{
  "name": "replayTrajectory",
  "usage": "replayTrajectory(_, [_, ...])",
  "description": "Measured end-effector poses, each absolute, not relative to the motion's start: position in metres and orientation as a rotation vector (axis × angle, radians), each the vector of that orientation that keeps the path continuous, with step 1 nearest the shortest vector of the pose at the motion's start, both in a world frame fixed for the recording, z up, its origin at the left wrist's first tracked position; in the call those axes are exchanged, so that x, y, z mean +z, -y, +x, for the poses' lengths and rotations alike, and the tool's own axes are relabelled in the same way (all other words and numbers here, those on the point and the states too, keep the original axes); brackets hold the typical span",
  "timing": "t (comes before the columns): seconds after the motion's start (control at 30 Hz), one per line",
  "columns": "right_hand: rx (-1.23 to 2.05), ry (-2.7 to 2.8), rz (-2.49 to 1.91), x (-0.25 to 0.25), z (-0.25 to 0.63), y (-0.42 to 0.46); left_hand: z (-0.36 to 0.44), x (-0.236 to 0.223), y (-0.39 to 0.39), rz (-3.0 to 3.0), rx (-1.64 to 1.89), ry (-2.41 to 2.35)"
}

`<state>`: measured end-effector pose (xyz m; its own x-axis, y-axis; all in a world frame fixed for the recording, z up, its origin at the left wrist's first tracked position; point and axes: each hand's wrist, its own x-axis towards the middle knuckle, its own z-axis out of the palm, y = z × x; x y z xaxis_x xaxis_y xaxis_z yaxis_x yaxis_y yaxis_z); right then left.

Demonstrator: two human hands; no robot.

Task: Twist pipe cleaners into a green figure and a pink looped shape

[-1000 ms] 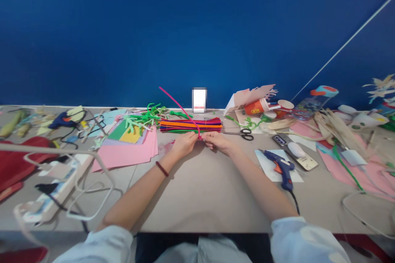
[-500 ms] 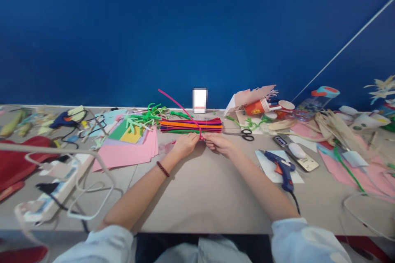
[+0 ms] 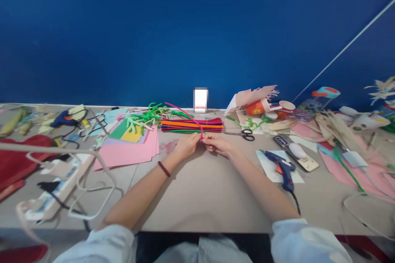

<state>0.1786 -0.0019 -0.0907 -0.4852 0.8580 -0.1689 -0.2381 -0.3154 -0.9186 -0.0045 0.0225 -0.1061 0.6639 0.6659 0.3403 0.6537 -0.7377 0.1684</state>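
Note:
A bright pink pipe cleaner [image 3: 189,115] runs up and to the left from between my fingertips, its long free end curving above the table. My left hand [image 3: 189,145] pinches it from one side. From the other side my right hand [image 3: 214,143] holds it near its lower end, with the fingers curled; the two hands almost touch. Just beyond them lies a bundle of pipe cleaners [image 3: 182,124] in orange, purple, red and green. Scissors with black handles [image 3: 247,134] lie to the right of the bundle. The pink piece's lower end is mostly hidden by my fingers.
A blue glue gun [image 3: 282,167] lies on paper at right, beside a phone [image 3: 308,163]. Coloured paper sheets [image 3: 123,156] and green twisted pipe cleaners [image 3: 156,111] are at left. A power strip [image 3: 58,193] with looped cables sits nearer me. Paper cups [image 3: 258,107] lie at back right.
The free end of the pink pipe cleaner has swung lower and slightly right. Both hands stay nearly in place, with small finger shifts around the pipe cleaner.

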Motion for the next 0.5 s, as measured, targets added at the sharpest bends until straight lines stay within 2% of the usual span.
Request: replayTrajectory(0.5, [1.624, 1.244, -1.066, -0.091, 0.166, 0.004, -0.006, -0.104, -0.027, 2.717, 0.638, -1.079])
